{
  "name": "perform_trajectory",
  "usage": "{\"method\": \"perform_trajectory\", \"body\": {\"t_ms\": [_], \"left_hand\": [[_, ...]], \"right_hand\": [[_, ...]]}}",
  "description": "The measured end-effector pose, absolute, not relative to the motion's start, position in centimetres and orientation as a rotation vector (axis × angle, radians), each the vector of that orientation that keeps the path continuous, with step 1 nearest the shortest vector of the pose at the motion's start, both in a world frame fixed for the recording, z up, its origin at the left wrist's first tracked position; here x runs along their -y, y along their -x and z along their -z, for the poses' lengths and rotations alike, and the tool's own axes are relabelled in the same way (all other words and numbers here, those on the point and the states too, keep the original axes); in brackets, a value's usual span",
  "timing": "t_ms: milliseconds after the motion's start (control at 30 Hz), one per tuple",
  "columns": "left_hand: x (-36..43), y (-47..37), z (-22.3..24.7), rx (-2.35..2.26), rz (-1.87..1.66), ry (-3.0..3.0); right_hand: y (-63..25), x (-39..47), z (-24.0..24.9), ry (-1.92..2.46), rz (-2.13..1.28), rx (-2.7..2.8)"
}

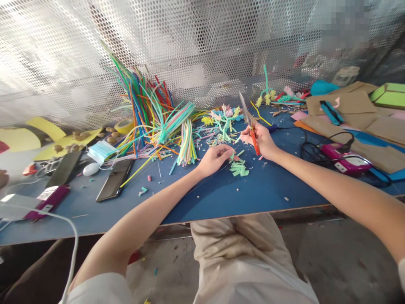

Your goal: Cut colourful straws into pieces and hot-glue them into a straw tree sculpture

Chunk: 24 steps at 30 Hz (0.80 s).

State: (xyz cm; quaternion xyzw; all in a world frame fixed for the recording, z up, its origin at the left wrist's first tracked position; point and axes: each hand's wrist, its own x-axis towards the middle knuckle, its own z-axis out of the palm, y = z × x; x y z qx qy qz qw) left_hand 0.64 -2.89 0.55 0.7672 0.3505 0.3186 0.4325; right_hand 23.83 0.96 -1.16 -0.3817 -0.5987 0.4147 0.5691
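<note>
My right hand (261, 138) is closed around scissors (252, 134) with orange handles, their blades pointing away toward the mesh wall. Low over the blue table, my left hand (217, 159) has its fingers curled together, with a short light-green piece (232, 156) at the fingertips. Just beside those fingers lies a small pile of cut light-green pieces (239, 168), which look like pipe cleaner. Beyond both hands is a branching pipe-cleaner flower (226, 120) with pink, yellow and blue tips. A cut bundle of pastel pipe cleaners (187, 143) rests to the left.
Long colourful pipe cleaners (142, 105) lean on the perforated metal screen (190, 50). Leftward are a phone (115, 180), a face mask (101, 151) and yellow paper (72, 142). At right sit a purple power strip (344, 159) with cables, brown cardboard (344, 105) and a blue cutter (331, 112).
</note>
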Motion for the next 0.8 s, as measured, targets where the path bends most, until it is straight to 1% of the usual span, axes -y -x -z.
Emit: {"method": "perform_trajectory", "body": {"t_ms": [267, 600, 800], "left_hand": [[2.0, -0.3, 0.1, -0.934, -0.896, -1.851], [1.8, -0.7, 0.9, -0.819, -0.879, -1.642], [2.1, -0.7, 0.6, -0.815, -0.851, -1.502]], "right_hand": [[-23.7, 0.0, 0.6, 0.822, -1.022, 1.469], [-23.5, 0.5, 1.0, 0.785, -1.120, 1.700], [-23.6, 0.6, 0.9, 0.793, -1.098, 1.674]]}}
